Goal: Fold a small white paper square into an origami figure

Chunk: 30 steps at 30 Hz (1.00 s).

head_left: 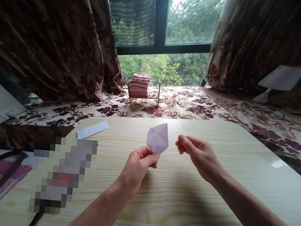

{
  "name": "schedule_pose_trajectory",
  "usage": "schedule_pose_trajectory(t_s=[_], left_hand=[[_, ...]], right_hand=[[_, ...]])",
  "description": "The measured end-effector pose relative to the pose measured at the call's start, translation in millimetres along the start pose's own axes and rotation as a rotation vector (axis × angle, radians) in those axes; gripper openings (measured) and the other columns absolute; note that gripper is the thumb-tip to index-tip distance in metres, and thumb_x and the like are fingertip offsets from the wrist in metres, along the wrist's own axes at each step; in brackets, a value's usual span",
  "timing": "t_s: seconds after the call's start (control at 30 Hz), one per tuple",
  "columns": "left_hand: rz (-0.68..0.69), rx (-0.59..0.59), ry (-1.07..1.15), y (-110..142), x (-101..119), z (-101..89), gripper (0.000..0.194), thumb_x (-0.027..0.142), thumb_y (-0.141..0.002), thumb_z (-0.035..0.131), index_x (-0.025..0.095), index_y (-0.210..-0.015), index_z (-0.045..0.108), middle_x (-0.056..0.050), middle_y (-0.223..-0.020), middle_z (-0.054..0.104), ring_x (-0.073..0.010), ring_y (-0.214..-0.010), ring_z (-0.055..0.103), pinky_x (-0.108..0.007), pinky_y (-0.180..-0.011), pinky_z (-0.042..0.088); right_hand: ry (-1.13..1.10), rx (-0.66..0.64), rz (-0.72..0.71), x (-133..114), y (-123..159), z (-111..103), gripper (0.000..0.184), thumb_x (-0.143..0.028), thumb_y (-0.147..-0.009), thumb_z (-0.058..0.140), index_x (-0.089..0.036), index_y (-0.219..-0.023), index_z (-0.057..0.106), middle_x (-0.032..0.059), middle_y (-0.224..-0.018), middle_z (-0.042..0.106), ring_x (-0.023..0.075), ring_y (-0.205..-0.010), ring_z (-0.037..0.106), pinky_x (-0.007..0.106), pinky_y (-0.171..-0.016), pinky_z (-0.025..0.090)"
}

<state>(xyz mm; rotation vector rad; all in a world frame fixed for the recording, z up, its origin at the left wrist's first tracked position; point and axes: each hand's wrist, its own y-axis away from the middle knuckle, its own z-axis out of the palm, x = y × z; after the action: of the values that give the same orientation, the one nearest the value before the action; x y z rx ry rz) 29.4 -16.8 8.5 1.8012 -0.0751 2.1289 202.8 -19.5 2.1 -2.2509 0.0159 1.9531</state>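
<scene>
While left hand point(138, 166) pinches, folded paper point(158, 138), above grip; right hand point(202, 154) apart.

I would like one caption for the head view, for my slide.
Left hand pinching a folded paper above a wood-grain table, with the right hand apart from it.

Nothing can be read. On the far left of the wood-grained table point(241, 159), a paper strip point(92, 129) bears print too small to decipher; beyond the table's far right corner, a lampshade point(284, 78) carries illegible reddish marks.
</scene>
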Motion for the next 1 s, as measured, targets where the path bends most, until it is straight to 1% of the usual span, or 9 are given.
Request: schedule_pose_trajectory(t_s=[0.03,0.13,0.2,0.37,0.5,0.63,0.73,0.83,1.0], left_hand=[[0.000,0.003,0.017,0,0,-0.2,0.015,0.021,-0.068,0.063,0.015,-0.059,0.053,0.002,-0.056,0.050,-0.0104,-0.060,0.043,-0.027,-0.066,0.034],[0.004,-0.020,0.029,1,-1,1.0,0.015,0.023,-0.069,0.064,0.015,-0.061,0.055,0.002,-0.058,0.051,-0.0104,-0.061,0.044,-0.026,-0.066,0.034],[0.004,-0.038,0.009,2,-1,2.6,0.015,0.025,-0.070,0.066,0.014,-0.062,0.057,0.002,-0.058,0.051,-0.0104,-0.062,0.044,-0.026,-0.067,0.034],[0.036,-0.035,-0.037,2,-2,4.5,0.020,0.032,-0.070,0.069,0.013,-0.069,0.064,0.001,-0.061,0.053,-0.0098,-0.064,0.043,-0.024,-0.067,0.034],[0.078,0.008,-0.039,0,-4,3.1,0.021,0.034,-0.070,0.069,0.013,-0.074,0.066,0.001,-0.064,0.055,-0.0103,-0.065,0.043,-0.025,-0.066,0.034],[0.100,0.065,-0.034,-1,-4,2.4,0.018,0.029,-0.070,0.068,0.013,-0.064,0.064,0.000,-0.060,0.055,-0.0110,-0.064,0.044,-0.026,-0.067,0.034],[0.086,0.086,-0.024,-1,-3,2.4,0.023,0.029,-0.072,0.064,0.013,-0.055,0.061,0.000,-0.056,0.054,-0.0114,-0.063,0.045,-0.026,-0.068,0.034],[0.074,0.085,-0.014,-1,-3,2.4,0.027,0.030,-0.074,0.062,0.014,-0.053,0.060,0.000,-0.055,0.055,-0.0121,-0.063,0.045,-0.027,-0.068,0.034],[0.099,0.137,-0.038,-2,-2,1.8,0.024,0.027,-0.067,0.068,0.014,-0.049,0.060,0.001,-0.053,0.054,-0.0106,-0.060,0.045,-0.025,-0.067,0.034]], right_hand=[[-0.006,0.008,0.010,-1,0,0,0.042,-0.054,-0.078,0.055,-0.015,-0.067,0.064,0.0009,-0.060,0.055,0.0124,-0.060,0.049,0.024,-0.058,0.040],[0.055,-0.112,0.042,-7,5,4,0.041,-0.054,-0.077,0.057,-0.015,-0.067,0.063,0.0000,-0.060,0.054,0.0118,-0.059,0.046,0.023,-0.055,0.037],[0.062,-0.159,0.032,-9,8,8,0.038,-0.052,-0.075,0.059,-0.016,-0.064,0.060,-0.0017,-0.059,0.050,0.0106,-0.057,0.043,0.022,-0.051,0.033],[0.036,-0.173,-0.020,-7,10,12,0.034,-0.047,-0.076,0.060,-0.016,-0.063,0.057,-0.0026,-0.057,0.048,0.0094,-0.054,0.039,0.022,-0.050,0.031],[0.052,-0.192,-0.061,-6,11,13,0.032,-0.045,-0.078,0.058,-0.016,-0.064,0.057,-0.0021,-0.058,0.052,0.0100,-0.055,0.042,0.022,-0.052,0.034],[0.080,-0.221,-0.095,-8,13,14,0.030,-0.043,-0.081,0.055,-0.016,-0.068,0.060,-0.0005,-0.062,0.057,0.0123,-0.060,0.048,0.023,-0.056,0.037],[0.123,-0.211,-0.099,-8,13,13,0.030,-0.042,-0.083,0.054,-0.016,-0.070,0.061,0.0004,-0.065,0.058,0.0124,-0.061,0.048,0.023,-0.056,0.036],[0.143,-0.215,-0.095,-6,12,11,0.031,-0.042,-0.083,0.053,-0.015,-0.071,0.061,0.0005,-0.065,0.057,0.0120,-0.061,0.046,0.023,-0.055,0.035],[0.139,-0.215,-0.077,-5,11,10,0.032,-0.043,-0.084,0.053,-0.015,-0.072,0.062,0.0002,-0.064,0.056,0.0113,-0.060,0.045,0.022,-0.053,0.034]])
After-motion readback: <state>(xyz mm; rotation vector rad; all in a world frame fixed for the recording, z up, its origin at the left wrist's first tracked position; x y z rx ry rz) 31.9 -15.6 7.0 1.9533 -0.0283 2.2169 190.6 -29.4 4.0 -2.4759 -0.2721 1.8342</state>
